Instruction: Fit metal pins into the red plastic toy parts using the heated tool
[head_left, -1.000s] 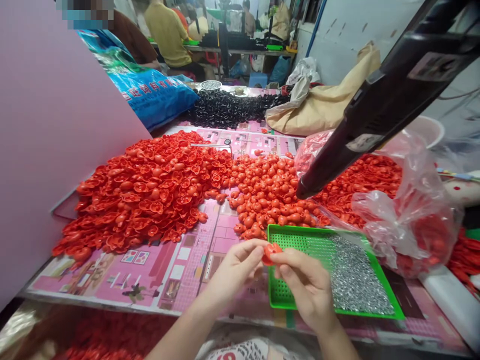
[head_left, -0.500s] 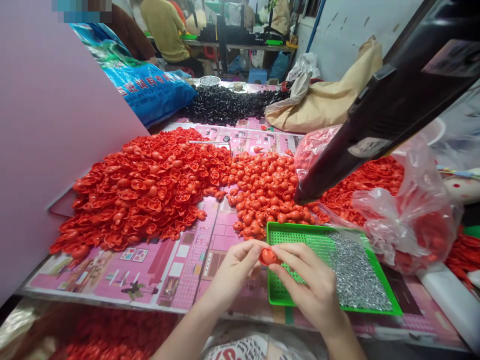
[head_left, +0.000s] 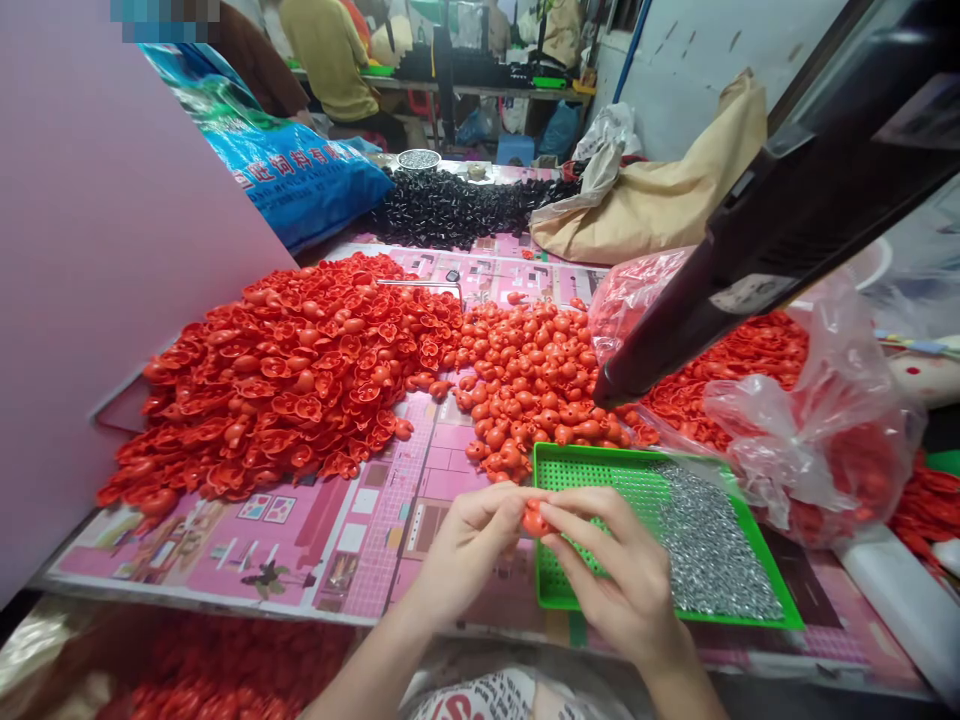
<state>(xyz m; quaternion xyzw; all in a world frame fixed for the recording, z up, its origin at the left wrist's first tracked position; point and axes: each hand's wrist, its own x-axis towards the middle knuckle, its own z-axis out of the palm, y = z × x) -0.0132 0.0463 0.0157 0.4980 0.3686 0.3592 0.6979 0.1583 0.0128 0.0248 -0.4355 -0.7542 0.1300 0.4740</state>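
Between the fingertips of both hands is a small rounded orange-red plastic part (head_left: 535, 520), its underside partly covered by fingers. My left hand (head_left: 480, 530) pinches it from the left, and my right hand (head_left: 611, 555) grips it from the right with thumb and fingers. Under and beside my right hand lies a green perforated tray (head_left: 592, 470) holding a heap of tiny silver metal pieces (head_left: 712, 545). Beyond my hands sits a pile of closed orange-red parts (head_left: 525, 370). To its left rises a larger heap of open orange-red half shells (head_left: 292, 370).
A black electric screwdriver-like tool (head_left: 720, 270) slants down from the upper right. Plastic bags of red parts (head_left: 840, 440) stand at the right. Black pieces (head_left: 465, 210), a blue sack (head_left: 300, 180) and a brown sack (head_left: 660, 205) lie farther back. A person in yellow (head_left: 322, 60) sits behind.
Both hands have turned the orange-red part slightly, and the right fingers now cover more of it. The black tool's lower end has shifted slightly right.
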